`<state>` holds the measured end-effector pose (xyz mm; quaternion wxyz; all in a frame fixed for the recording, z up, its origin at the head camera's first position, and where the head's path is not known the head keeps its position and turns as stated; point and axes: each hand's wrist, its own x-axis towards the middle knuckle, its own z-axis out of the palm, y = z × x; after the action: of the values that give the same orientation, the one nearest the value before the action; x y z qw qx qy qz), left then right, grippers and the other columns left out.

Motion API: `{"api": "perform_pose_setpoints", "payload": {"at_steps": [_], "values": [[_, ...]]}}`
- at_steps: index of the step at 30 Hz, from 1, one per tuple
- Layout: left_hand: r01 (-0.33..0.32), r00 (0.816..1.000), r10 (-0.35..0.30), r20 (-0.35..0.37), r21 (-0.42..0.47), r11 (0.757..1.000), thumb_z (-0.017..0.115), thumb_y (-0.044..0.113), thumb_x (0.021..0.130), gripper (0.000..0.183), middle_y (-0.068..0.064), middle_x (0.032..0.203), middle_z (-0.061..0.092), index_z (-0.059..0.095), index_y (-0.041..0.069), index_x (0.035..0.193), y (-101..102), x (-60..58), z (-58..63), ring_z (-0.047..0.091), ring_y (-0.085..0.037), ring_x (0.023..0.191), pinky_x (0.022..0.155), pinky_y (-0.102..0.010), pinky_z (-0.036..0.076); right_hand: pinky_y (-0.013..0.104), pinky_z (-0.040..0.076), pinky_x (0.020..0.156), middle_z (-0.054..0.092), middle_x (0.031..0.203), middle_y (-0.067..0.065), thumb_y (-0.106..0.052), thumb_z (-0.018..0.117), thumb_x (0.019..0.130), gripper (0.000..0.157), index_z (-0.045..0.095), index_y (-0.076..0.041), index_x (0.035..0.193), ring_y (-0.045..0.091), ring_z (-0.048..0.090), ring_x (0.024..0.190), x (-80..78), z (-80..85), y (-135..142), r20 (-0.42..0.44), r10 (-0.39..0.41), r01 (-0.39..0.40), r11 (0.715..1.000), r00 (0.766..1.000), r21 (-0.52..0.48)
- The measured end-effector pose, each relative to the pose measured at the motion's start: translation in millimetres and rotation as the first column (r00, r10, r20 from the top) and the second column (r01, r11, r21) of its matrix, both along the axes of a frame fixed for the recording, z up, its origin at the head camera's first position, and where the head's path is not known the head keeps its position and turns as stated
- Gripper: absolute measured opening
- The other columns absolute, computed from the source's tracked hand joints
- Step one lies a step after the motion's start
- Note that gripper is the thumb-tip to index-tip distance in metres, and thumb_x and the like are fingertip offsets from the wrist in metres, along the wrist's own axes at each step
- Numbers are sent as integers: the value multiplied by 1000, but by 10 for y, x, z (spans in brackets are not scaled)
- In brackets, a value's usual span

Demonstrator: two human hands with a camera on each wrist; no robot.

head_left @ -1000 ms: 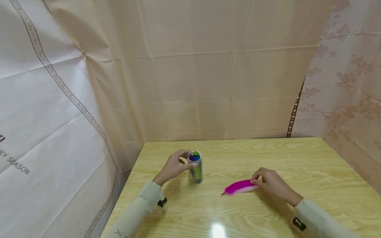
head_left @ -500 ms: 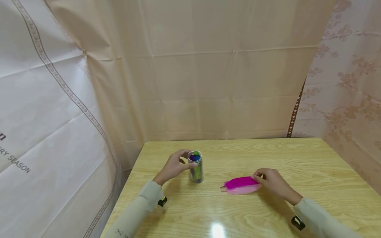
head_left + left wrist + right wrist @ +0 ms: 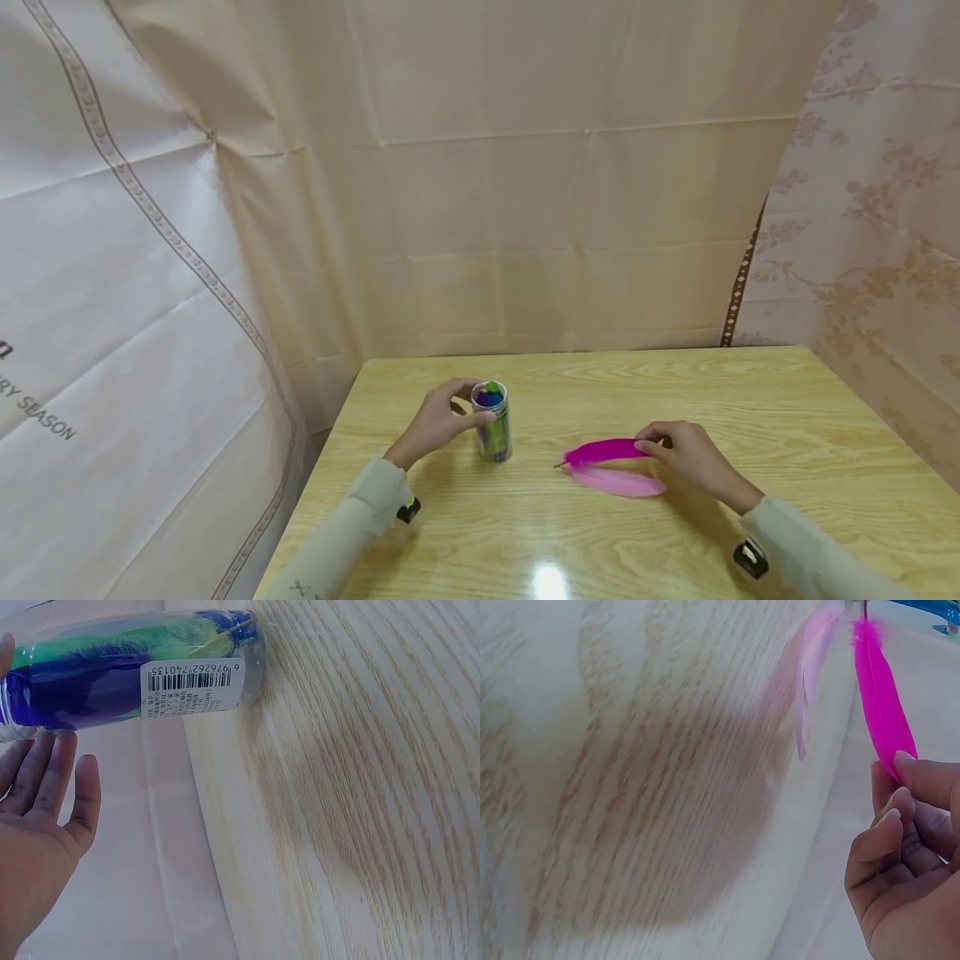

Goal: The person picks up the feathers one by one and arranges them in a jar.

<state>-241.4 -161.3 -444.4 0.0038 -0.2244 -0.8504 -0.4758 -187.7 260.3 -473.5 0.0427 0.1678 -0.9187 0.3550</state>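
A clear jar (image 3: 495, 437) of blue, green and purple feathers stands upright on the table, left of centre. My left hand (image 3: 438, 421) grips it near the rim between thumb and fingers; the left wrist view shows a barcode label (image 3: 193, 686) on its side. To the right, my right hand (image 3: 690, 458) pinches the tip of a magenta feather (image 3: 881, 697) between thumb and index finger, its quill pointing left toward the jar. A pale pink feather (image 3: 618, 482) lies on the table just below the magenta one, apart from my fingers.
The wood-grained table (image 3: 660, 383) reaches back to a beige hanging cloth (image 3: 540, 208). A pale cloth (image 3: 150, 333) hangs on the left and a flowered one (image 3: 885, 208) on the right. Light glares off the table's front.
My right hand has lifted the magenta feather slightly away, and the pale pink one, earlier mostly covered beneath it, now shows separately. The left hand and jar have stayed put.
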Motion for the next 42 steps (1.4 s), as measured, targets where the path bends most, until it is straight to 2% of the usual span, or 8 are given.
{"api": "perform_pose_setpoints", "payload": {"at_steps": [8,14,27,42], "values": [[2,1000,-2,4,0,1000,82,50,87,63,7,122,67,62,19,138,-1,10,6,62,-17,108,90,-40,54,24,39,53,69,79,-2,-15,75,96,4,78,-13,95,4,47,62,5,112,-22,-93,-10,9,1000,996,-9],[3,1000,-3,9,6,1000,82,49,86,63,7,122,67,62,19,138,0,10,11,62,-18,109,90,-41,53,24,43,53,66,75,-10,-15,75,97,4,78,-13,94,5,51,63,-36,212,-42,-150,-28,24,999,988,-23],[3,1000,-3,10,4,1000,82,49,86,63,7,122,67,62,19,138,0,19,19,62,-19,109,91,-41,53,25,45,56,67,79,-11,-21,74,98,6,77,-16,96,9,54,68,-130,321,-110,-178,-57,50,998,982,-45],[-2,1000,2,10,5,1000,82,50,86,63,7,121,66,62,19,137,5,7,1,62,-19,109,90,-41,54,26,43,54,69,83,-4,-24,72,99,10,76,-15,100,13,54,69,-235,498,-259,-235,-81,61,994,968,-91]]}}
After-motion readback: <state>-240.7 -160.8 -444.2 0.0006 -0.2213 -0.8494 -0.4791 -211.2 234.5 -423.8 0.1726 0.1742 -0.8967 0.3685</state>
